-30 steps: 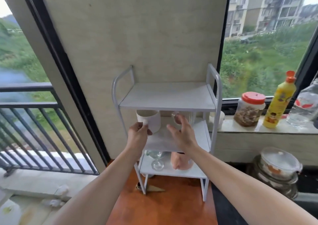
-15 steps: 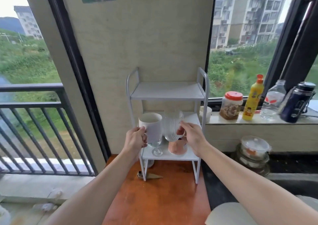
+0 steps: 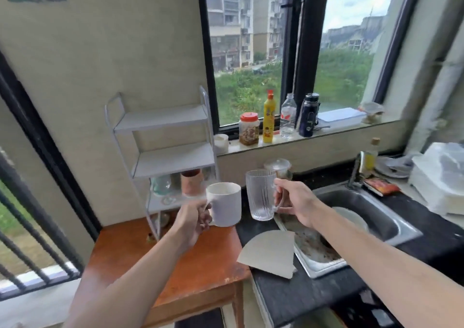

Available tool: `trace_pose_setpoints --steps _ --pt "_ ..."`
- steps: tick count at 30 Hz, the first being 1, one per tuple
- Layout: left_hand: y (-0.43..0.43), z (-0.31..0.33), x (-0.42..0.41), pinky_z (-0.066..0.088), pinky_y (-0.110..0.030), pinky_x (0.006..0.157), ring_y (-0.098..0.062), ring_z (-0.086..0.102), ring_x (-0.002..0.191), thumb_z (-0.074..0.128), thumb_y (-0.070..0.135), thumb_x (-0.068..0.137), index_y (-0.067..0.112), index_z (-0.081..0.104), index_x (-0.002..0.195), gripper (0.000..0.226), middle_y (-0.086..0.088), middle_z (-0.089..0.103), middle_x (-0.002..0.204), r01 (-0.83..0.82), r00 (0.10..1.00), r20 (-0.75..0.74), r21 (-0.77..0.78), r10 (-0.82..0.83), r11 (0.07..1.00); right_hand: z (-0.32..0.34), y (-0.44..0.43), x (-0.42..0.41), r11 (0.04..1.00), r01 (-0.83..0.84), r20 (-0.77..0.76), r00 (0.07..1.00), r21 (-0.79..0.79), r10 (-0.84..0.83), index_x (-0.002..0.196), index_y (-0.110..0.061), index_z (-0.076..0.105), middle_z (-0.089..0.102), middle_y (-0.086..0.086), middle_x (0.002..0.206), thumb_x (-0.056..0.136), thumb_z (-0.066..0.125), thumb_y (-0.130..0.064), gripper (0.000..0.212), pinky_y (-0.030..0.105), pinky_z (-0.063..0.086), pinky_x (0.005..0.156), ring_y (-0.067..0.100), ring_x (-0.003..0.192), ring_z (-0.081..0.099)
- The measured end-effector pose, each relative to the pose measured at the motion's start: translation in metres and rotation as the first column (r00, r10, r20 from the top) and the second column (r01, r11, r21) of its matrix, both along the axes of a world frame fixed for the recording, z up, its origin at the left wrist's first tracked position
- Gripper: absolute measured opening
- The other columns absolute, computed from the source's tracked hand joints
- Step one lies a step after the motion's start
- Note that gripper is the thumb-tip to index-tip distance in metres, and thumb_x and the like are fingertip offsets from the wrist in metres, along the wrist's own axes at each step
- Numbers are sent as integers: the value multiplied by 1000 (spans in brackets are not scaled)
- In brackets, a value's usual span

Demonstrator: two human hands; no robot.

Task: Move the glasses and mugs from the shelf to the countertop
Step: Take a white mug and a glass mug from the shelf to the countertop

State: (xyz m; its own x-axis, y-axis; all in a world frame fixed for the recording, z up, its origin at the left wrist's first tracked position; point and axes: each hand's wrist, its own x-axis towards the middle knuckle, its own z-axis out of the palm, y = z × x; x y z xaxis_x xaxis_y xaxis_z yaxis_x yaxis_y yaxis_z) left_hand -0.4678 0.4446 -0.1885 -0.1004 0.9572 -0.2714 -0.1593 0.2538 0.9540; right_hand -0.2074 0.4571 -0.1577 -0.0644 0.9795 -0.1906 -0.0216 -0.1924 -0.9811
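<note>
Fingers of the left hand are curled tight through the handle of a white mug, and those of the right hand are wrapped round the handle of a ribbed glass mug, thumb on top. Both mugs are upright, in the air and just apart from each other, neither touching any surface. This reads as the carrying step: 2 pieces are off the shelf, which stands up and to the left of the left fingers, and are on their way to the dark counter below and to the right. The next move calls for lowering each mug onto a bare patch of counter and then loosening the grip. Space looks tight: directly below the right fingers lie a fan-shaped piece of paper and a dirty tray, with the sink just to their right, so the free strip nearer the body seems the safer spot. More work is left, since a pink mug and what looks like a clear glass, both blurred, stand on a lower tier of the shelf behind the left fingers.
</note>
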Motion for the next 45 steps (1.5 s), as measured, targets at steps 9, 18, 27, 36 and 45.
trace_pose_setpoints --steps 9,18,27,36,45 --pt "-28 4 212 29 -28 51 -14 38 42 46 16 90 13 51 65 27 0 39 47 359 933 6 -27 -359 933 3 -113 202 950 312 41 950 -15 -311 55 -23 52 61 -3 60 94 52 -32 40 34 47 68 13 53 55" --pt "-97 -5 500 25 -30 53 -14 38 42 47 16 89 12 52 69 21 0 36 49 686 727 77 -43 -683 726 5 -273 440 804 594 103 800 0 -591 55 -20 49 60 0 61 97 51 -29 42 36 47 74 13 55 54" --pt "-188 -19 730 27 -31 54 -14 38 41 47 17 89 12 51 72 19 2 38 45 891 448 57 -105 -892 441 -19 -428 597 472 881 72 472 -24 -878 61 -15 49 59 6 65 97 51 -22 37 39 43 75 18 61 54" --pt "-261 -40 930 26 -28 49 -15 34 46 43 16 93 10 51 70 25 1 35 47 976 177 88 -148 -980 163 -43 -528 733 188 980 108 193 -57 -975 62 -14 49 59 4 64 98 49 -23 37 39 48 75 17 63 53" --pt "-285 -34 1118 35 -32 58 -17 37 53 39 16 97 6 55 78 27 -2 38 49 991 -29 16 -133 -999 -31 -43 -559 879 -2 994 130 12 -106 -991 61 -14 50 60 1 60 94 51 -23 34 42 52 85 16 64 58"
